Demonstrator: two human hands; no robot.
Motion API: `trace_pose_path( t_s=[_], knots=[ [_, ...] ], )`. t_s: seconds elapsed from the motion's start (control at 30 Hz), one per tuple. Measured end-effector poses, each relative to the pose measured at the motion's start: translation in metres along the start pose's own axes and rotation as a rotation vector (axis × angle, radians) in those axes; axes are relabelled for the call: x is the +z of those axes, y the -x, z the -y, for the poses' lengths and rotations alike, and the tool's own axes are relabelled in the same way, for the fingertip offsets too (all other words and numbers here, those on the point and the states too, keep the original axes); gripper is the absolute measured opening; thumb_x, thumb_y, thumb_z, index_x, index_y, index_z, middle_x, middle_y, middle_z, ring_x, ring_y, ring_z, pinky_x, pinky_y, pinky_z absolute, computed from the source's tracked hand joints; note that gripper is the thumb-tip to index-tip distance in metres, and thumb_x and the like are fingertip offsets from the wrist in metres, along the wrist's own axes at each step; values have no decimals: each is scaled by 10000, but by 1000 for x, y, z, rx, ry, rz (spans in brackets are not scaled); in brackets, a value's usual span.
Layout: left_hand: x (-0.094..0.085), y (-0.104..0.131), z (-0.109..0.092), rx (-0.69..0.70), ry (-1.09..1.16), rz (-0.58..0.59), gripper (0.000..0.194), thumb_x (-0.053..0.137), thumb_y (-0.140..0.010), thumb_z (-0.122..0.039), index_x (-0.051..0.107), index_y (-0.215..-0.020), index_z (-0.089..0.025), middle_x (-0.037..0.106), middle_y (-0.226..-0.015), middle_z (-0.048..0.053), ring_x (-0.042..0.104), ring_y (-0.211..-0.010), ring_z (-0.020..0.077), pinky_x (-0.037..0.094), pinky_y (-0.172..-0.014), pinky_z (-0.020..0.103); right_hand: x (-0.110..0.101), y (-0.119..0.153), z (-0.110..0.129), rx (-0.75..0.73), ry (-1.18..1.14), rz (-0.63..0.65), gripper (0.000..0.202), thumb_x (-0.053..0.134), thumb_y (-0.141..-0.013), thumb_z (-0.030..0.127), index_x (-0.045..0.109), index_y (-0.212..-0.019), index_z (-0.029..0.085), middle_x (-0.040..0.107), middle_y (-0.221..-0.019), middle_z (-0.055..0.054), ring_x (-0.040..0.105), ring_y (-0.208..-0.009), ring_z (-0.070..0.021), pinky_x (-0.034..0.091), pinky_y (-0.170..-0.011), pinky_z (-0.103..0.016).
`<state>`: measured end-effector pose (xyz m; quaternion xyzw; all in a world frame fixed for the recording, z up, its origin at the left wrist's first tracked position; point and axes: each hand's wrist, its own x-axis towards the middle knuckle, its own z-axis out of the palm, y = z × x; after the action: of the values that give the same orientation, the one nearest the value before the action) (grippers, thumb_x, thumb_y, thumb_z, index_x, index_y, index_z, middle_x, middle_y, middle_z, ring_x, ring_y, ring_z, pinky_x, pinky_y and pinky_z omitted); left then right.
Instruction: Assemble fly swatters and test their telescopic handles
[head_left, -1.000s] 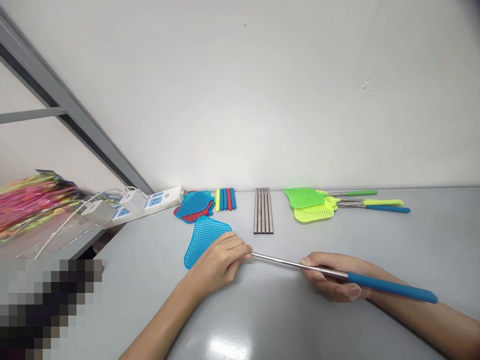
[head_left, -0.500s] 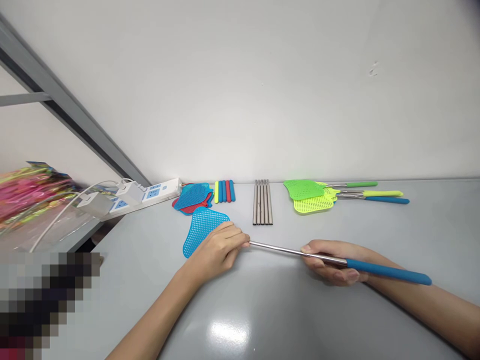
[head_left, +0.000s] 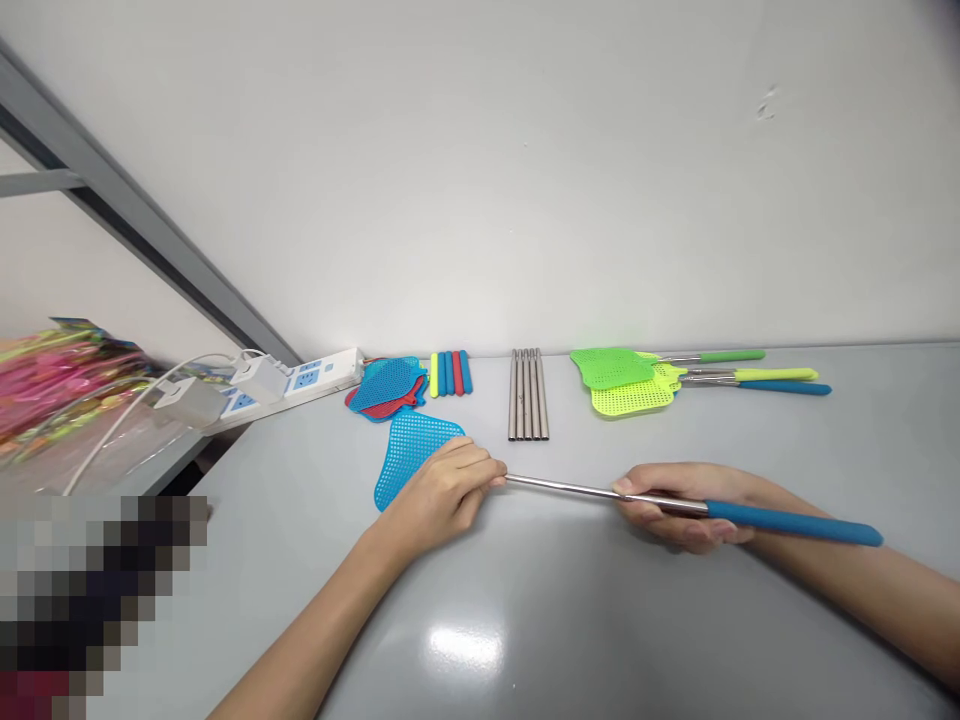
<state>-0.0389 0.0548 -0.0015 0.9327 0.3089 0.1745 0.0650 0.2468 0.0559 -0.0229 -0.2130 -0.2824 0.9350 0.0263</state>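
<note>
Working piece spans both hands, front centre to right. Blue mesh head (head_left: 411, 455) at left: thin plastic by the look, so light and bendy; grab near the neck, not the mesh. Left hand (head_left: 454, 490): fingers bunched tight at the rod's thin end by the head; exact pinch hidden. Metal rod (head_left: 562, 487): probably stiff, light, slick; may telescope. Right hand (head_left: 675, 480): fingers curled around the thicker section, thumb along it, just left of the blue grip (head_left: 795, 522), likely soft, best for traction.

Surface/room: plastic-wrapped bundle (head_left: 67, 390) far left, power strip (head_left: 322, 375), spare heads (head_left: 390, 383), short grips (head_left: 451, 373), metal tubes (head_left: 529, 395), assembled swatters (head_left: 615, 368) at right. Grey table (head_left: 600, 620) smooth, glare in front; pale wall (head_left: 525, 200) behind.
</note>
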Motion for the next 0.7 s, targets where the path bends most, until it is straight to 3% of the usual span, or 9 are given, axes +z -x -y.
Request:
trace_pose_path(
  t_s=[0.5,0.7],
  knots=[
    [1,-2,-1,-3,-22,-13,189,344,-833,-92,519,-817,-159,458,-625,-5,383,-623,117,341,-679,259,-3,5,-1,-36,31,-26,354,277,-860,264,531,-660,123,438,-344,40,310,-228,-43,279,-223,-104],
    [1,-4,-7,-46,-5,0,205,333,-861,-143,535,-837,-164,506,-657,3,420,-652,123,351,-706,267,-13,2,-5,-23,-47,94,334,292,-856,293,512,-661,134,471,-348,27,285,-213,-52,274,-204,-118]
  ],
)
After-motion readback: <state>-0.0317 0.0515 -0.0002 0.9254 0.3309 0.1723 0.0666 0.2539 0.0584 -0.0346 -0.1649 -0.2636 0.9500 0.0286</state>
